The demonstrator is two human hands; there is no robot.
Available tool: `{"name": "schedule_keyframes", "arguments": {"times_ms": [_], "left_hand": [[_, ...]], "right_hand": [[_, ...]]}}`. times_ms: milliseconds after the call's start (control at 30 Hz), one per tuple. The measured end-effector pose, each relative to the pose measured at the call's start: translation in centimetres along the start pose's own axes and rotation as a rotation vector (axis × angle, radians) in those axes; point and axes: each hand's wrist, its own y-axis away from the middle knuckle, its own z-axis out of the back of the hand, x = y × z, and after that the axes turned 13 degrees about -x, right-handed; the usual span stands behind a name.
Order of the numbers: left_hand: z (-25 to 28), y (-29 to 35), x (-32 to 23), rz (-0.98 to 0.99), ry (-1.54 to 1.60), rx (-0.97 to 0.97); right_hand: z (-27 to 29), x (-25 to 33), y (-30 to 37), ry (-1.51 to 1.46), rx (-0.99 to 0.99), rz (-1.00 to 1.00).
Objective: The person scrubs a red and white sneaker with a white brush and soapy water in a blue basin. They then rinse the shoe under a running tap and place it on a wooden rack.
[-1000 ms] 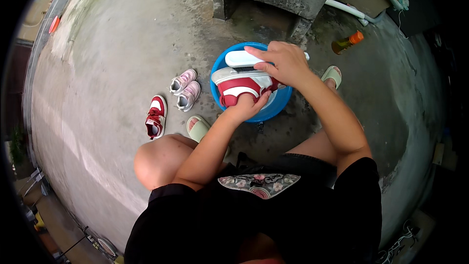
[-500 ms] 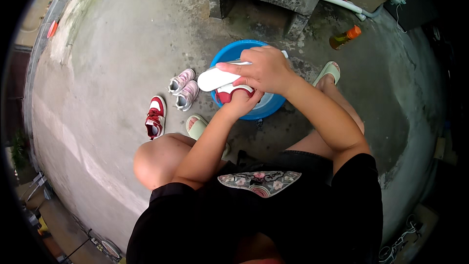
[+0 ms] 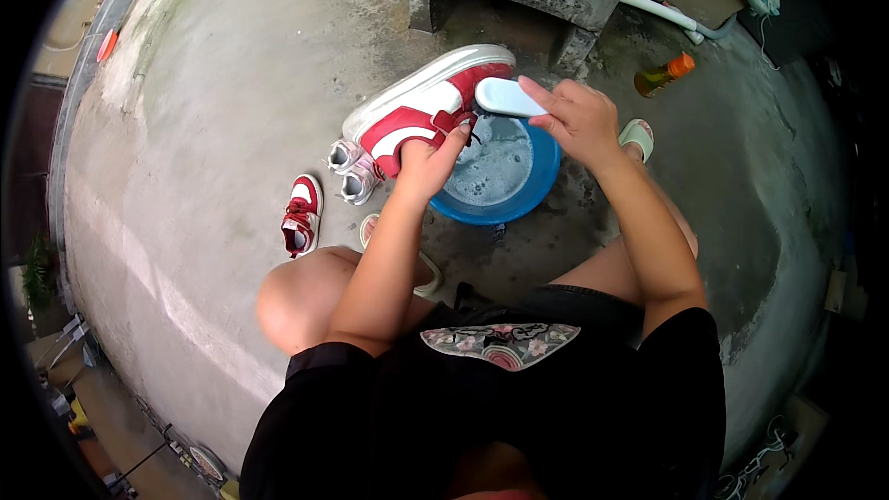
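One shoe (image 3: 417,97) and one brush (image 3: 507,97), held at one tub (image 3: 548,171) of suds (image 3: 491,169).
Left hand (image 3: 428,167): clamped on the shoe, at the tub's 10 o'clock, with its inner fingers hidden. Right hand (image 3: 583,122): fingers clamped on the brush, beside the shoe's toe. On the floor (image 3: 204,157): one matching shoe (image 3: 302,208) toward 8 o'clock, two pink shoes (image 3: 358,185) at 9 and one bottle (image 3: 657,80) at 2.

Tilted red-and-white shoe (image 3: 426,104), sole facing away, partly over a blue basin (image 3: 546,171), white brush (image 3: 506,97) at its toe
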Motion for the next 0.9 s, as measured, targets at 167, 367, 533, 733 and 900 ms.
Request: {"name": "schedule_keyframes", "arguments": {"times_ms": [167, 367, 533, 733, 900], "left_hand": [[-0.3, 1.1, 0.6, -0.101, -0.115, 0.147], [-2.6, 3.1, 4.8, -0.209, -0.352, 0.223], [-0.6, 1.7, 1.2, -0.038, -0.147, 0.171], [-1.2, 2.3, 3.2, -0.161, -0.272, 0.215], [-0.9, 1.9, 1.7, -0.037, -0.211, 0.222]], "right_hand": [[1.8, -2.8, -1.1, -0.005, -0.01, 0.057], [-3.8, 8.6, -3.2, -0.357, -0.067, 0.393], [0.2, 1.2, -1.5, -0.12, -0.016, 0.19], [-1.3, 4.5, -1.7, -0.194, -0.07, 0.209], [-2.5, 3.5, -2.3, -0.18, -0.049, 0.234]]}}
